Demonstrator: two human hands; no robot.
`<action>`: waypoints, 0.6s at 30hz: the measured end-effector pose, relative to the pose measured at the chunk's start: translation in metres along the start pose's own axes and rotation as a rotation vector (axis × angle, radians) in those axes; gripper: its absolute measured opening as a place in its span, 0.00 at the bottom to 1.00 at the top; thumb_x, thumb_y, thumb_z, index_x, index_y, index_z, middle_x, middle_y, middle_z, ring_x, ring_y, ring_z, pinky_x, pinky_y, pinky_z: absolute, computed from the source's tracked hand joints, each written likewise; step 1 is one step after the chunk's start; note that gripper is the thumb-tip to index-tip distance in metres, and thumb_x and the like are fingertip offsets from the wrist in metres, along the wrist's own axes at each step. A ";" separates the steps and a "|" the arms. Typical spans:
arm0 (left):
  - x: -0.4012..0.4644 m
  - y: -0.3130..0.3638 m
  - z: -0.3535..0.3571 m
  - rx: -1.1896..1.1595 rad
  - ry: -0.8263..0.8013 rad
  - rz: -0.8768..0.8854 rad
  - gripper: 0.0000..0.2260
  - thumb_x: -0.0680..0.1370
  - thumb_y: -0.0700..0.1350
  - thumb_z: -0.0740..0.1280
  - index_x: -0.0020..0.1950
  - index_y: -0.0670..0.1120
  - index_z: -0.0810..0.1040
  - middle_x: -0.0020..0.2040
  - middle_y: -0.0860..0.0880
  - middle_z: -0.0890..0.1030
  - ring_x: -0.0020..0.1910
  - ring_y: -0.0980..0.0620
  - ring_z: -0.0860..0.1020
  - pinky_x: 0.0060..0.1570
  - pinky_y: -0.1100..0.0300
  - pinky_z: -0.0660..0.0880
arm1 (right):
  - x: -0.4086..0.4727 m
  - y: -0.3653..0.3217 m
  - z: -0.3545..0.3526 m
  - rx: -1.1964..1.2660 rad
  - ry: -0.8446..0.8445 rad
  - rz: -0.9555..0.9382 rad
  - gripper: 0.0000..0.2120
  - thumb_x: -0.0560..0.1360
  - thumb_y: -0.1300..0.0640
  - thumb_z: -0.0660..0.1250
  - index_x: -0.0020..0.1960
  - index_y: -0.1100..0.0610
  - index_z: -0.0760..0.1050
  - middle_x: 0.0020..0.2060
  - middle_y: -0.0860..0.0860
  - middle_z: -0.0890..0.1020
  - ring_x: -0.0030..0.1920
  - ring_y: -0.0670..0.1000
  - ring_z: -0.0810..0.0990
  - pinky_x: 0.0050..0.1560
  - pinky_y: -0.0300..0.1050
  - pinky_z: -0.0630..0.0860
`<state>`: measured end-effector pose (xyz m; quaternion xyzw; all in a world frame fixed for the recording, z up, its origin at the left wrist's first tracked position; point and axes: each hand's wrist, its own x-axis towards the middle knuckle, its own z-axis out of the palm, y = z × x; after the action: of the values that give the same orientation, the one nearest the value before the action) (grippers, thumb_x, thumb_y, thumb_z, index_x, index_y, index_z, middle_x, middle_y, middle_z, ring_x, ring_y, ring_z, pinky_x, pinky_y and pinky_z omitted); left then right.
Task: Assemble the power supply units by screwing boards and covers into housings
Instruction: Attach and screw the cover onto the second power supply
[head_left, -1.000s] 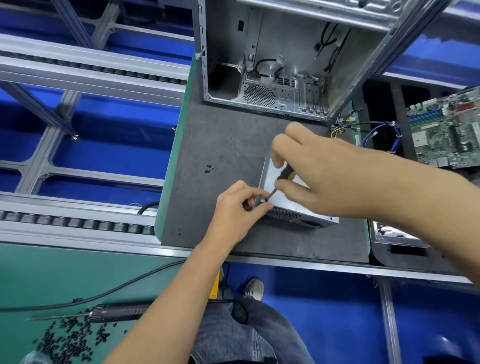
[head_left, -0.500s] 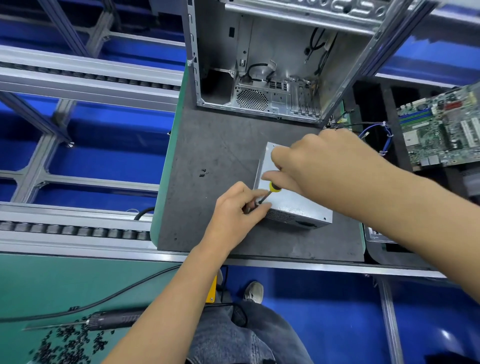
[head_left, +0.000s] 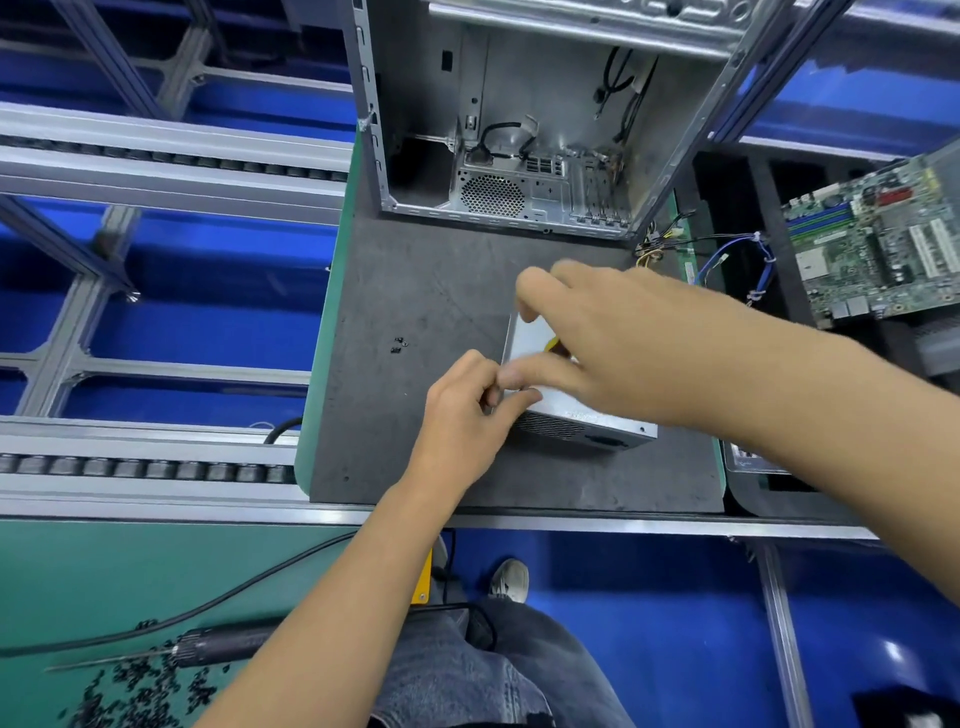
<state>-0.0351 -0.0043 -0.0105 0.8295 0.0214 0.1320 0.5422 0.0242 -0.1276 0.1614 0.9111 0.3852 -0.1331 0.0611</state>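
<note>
A: Head view: where is your power supply unit?

B: On the grey mat, at 6 o'clock from the open computer case.

A: Your hands?

B: Your left hand rests at its near-left corner, fingers curled together; I can't tell what they pinch. Your right hand curls round a yellow-handled screwdriver, mostly hidden.

A: Anything else?

B: 2 loose screws at 9 o'clock from the unit; a motherboard at 2 o'clock.

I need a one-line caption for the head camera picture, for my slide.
At a grey mat, both hands work a small yellow-handled screwdriver at the corner of a metal power supply box.
</note>
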 end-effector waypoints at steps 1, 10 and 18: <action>-0.001 -0.001 -0.001 0.004 -0.012 0.020 0.11 0.74 0.38 0.75 0.38 0.49 0.77 0.35 0.49 0.68 0.34 0.59 0.68 0.38 0.70 0.65 | -0.003 0.001 -0.002 0.098 -0.022 -0.047 0.17 0.78 0.39 0.58 0.57 0.51 0.64 0.53 0.52 0.69 0.41 0.59 0.78 0.42 0.54 0.75; 0.002 -0.001 0.001 0.038 0.017 0.016 0.07 0.72 0.40 0.77 0.40 0.42 0.80 0.34 0.49 0.70 0.34 0.58 0.68 0.38 0.70 0.65 | 0.005 -0.002 -0.006 -0.289 0.060 -0.029 0.14 0.81 0.42 0.58 0.51 0.53 0.62 0.36 0.50 0.67 0.36 0.58 0.68 0.34 0.48 0.66; 0.002 -0.001 -0.002 -0.017 -0.014 0.076 0.05 0.72 0.38 0.77 0.42 0.42 0.82 0.35 0.51 0.67 0.33 0.56 0.66 0.37 0.71 0.63 | 0.002 0.002 -0.018 -0.272 0.061 -0.017 0.19 0.78 0.37 0.53 0.43 0.53 0.64 0.31 0.49 0.63 0.31 0.56 0.65 0.31 0.45 0.60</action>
<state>-0.0340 -0.0019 -0.0101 0.8260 -0.0151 0.1470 0.5440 0.0305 -0.1233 0.1778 0.8948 0.4090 -0.0525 0.1710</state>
